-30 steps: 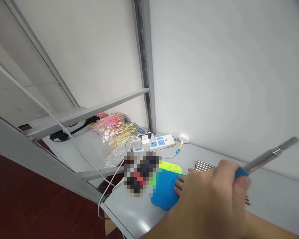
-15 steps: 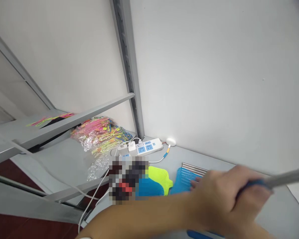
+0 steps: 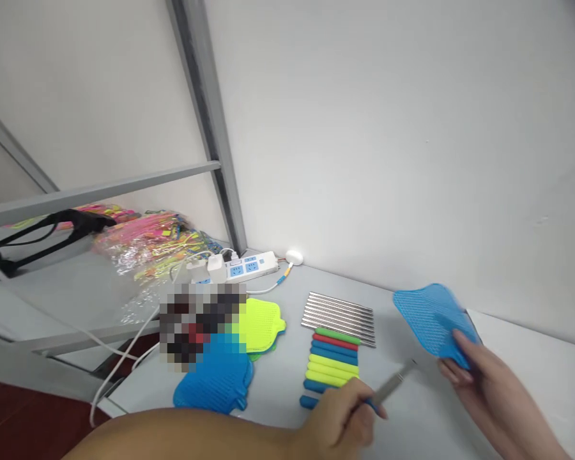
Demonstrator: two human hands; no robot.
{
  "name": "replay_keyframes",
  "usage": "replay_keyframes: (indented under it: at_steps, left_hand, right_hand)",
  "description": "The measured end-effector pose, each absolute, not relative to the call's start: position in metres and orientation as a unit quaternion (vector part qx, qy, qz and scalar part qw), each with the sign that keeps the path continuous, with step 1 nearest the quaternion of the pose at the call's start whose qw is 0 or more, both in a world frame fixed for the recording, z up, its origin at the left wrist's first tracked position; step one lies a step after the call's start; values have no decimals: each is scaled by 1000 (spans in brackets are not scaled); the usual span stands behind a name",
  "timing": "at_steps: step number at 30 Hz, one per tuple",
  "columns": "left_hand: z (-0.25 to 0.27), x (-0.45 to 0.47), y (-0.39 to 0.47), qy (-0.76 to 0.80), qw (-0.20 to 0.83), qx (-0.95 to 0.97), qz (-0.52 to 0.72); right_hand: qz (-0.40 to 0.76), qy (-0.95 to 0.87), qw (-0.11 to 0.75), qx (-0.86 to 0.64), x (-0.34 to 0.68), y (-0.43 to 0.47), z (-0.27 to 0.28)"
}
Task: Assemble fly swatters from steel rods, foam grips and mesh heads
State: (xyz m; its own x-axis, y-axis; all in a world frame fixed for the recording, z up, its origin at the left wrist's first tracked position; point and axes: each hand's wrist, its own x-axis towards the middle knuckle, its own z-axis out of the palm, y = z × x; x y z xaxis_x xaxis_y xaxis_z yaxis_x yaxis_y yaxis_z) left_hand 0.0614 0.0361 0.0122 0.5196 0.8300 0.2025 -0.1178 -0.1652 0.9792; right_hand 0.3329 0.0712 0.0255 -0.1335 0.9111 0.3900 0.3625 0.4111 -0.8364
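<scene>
My left hand (image 3: pixel 340 421) is closed around the blue grip of a telescopic metal rod (image 3: pixel 391 384), whose thin tip points up and right. Over the right part of the table, my right hand (image 3: pixel 496 386) pinches a blue fly swatter head (image 3: pixel 429 316) by its narrow neck. Rod tip and swatter head are apart. Just beyond my left hand lies a row of coloured handle grips (image 3: pixel 334 364) in green, red, blue and yellow. Several bare metal rods (image 3: pixel 339 313) lie side by side behind them, against the grips.
Stacked blue swatter heads (image 3: pixel 215 383) and yellow swatter heads (image 3: pixel 263 324) lie left on the grey table (image 3: pixel 287 390). A power strip (image 3: pixel 252 265) with white cables stands near the wall. Left is a metal rack (image 3: pixel 100 188) with bagged colourful items (image 3: pixel 158 249). One patch is pixelated.
My left hand has drawn back and lower with the rod, uncovering the grips. The blue swatter head has moved from on the rods to the right, in my right hand. The view has turned right.
</scene>
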Motion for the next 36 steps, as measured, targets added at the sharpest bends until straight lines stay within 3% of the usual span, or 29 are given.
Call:
replay_keyframes:
  at_steps: [2, 4, 8, 12, 23, 36]
  left_hand:
    - [8, 62, 38, 269, 605, 617, 426]
    - [4, 62, 40, 252, 606, 623, 427]
    - [1, 63, 44, 236, 617, 633, 402]
    - [3, 60, 45, 319, 671, 561, 365]
    - [5, 57, 34, 358, 725, 526, 264]
    - [12, 61, 40, 353, 692, 586, 228]
  right_hand:
    - [490, -503, 538, -466, 320, 82, 26]
    - [591, -357, 563, -454, 310, 88, 23]
    - [689, -202, 545, -434, 301, 81, 11]
    - [770, -173, 482, -381, 292, 70, 3]
    - [710, -272, 533, -371, 282, 68, 1]
    - [700, -278, 550, -361, 279, 70, 5]
